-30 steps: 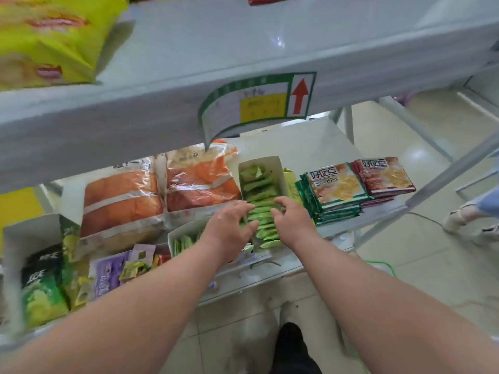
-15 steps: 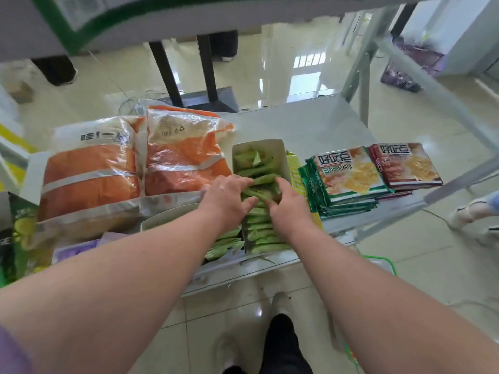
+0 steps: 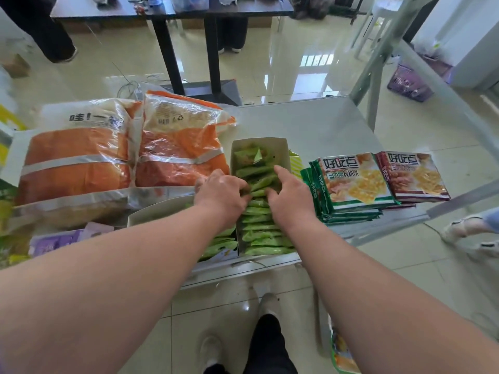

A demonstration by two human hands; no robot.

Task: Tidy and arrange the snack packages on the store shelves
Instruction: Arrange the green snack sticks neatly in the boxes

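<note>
– What can't you make out from up there?

– My fingertips. My left hand (image 3: pixel 222 194) and right hand (image 3: pixel 290 197) both curl down into the green packets (image 3: pixel 259 220) in the open box (image 3: pixel 280 147) on the shelf (image 3: pixel 310 125), pinching a few between them; the tips are buried. My left arm covers most of a second box (image 3: pixel 162 210) beside it. Purple packs (image 3: pixel 54 242) at the left are blurred.

– And the edges?

– The box reaches the shelf's front lip. Orange bags (image 3: pixel 172 147) lie just left of it; cracker packs (image 3: pixel 356 179) are stacked just right, near the front edge.

– Any open room?

– Bare shelf behind the box and the cracker packs, back to the far edge.
</note>
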